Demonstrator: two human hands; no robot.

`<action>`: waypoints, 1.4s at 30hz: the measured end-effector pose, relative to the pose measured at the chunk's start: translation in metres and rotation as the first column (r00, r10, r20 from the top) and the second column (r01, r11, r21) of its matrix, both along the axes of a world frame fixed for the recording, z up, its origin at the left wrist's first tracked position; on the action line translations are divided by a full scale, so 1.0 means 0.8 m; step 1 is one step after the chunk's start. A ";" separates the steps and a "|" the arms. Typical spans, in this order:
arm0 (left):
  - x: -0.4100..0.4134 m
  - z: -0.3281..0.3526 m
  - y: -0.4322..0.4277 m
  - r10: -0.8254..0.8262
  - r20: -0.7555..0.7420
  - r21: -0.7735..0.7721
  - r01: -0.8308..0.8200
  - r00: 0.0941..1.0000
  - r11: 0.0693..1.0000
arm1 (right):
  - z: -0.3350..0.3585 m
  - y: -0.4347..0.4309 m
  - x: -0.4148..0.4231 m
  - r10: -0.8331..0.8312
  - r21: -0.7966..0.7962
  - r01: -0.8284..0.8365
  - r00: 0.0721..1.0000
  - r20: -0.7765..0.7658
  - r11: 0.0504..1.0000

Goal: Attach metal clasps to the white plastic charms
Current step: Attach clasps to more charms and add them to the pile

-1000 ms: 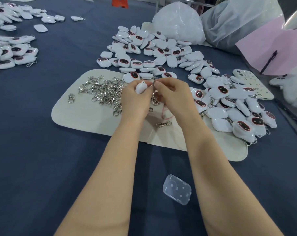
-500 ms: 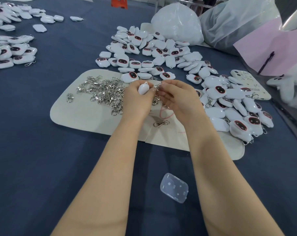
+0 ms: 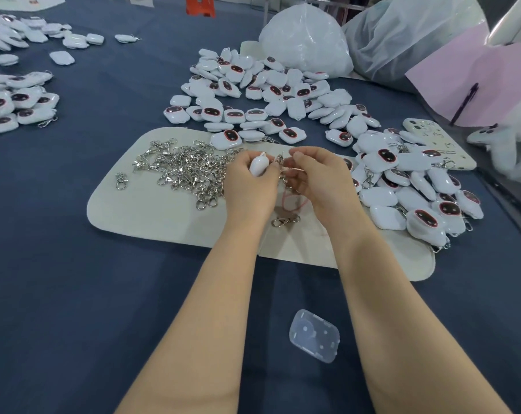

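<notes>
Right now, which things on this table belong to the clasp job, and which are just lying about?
In the job: left hand, holding a white charm; right hand, pinching a clasp; clasp pile; charm heap; beige mat.
Lying about: clear plastic lid; phone case; pen; white bag.

A clear plastic case (image 3: 314, 335) is laid on the blue-covered counter (image 3: 74, 279) near its front edge; a cream mat (image 3: 151, 216) is spread at the middle; a tied white bag (image 3: 305, 40) is set toward the far edge; a pink sheet (image 3: 507, 70) bearing a dark pen (image 3: 465, 104) is seen at the right edge, with a cream phone case (image 3: 444, 144) just beside it.
</notes>
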State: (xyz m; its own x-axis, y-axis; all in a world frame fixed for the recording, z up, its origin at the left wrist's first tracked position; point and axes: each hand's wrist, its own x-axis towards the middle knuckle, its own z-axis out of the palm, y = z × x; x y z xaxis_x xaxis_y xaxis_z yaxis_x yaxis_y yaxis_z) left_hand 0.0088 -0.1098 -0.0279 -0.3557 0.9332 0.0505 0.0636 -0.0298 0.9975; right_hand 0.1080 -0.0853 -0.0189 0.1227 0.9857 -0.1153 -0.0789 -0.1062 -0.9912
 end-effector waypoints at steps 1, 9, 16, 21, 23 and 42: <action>0.001 0.000 -0.001 0.004 0.019 0.000 -0.004 1.000 1.000 | 0.000 0.000 0.001 0.010 -0.018 -0.009 0.999 0.053 1.000; -0.008 0.005 0.003 -0.001 -0.056 0.021 0.002 0.998 1.000 | 0.004 -0.009 -0.008 0.162 0.035 -0.171 0.970 0.181 0.985; -0.008 0.001 0.007 0.007 -0.121 -0.002 -0.007 0.993 1.000 | 0.000 -0.015 -0.007 0.154 0.083 -0.159 0.986 0.058 0.984; -0.005 -0.004 0.007 0.008 -0.209 0.042 0.000 0.978 0.999 | -0.005 -0.009 -0.002 0.099 0.111 -0.107 0.993 0.070 0.988; -0.006 -0.005 0.008 0.001 -0.222 0.050 0.010 0.975 0.999 | -0.008 -0.008 -0.004 0.065 0.119 -0.078 0.992 0.109 0.990; -0.007 0.008 0.005 -0.044 -0.220 0.065 0.060 0.975 0.996 | 0.001 -0.007 -0.005 -0.048 0.320 -0.131 0.867 0.497 0.938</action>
State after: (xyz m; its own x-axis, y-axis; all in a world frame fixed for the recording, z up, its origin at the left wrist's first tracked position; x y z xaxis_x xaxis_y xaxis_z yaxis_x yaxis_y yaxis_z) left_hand 0.0034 -0.1060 -0.0215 -0.2801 0.9414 0.1877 0.2760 -0.1083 0.9550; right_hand 0.1040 -0.0909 -0.0179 0.0323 0.9584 0.2834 0.4228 0.2439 -0.8728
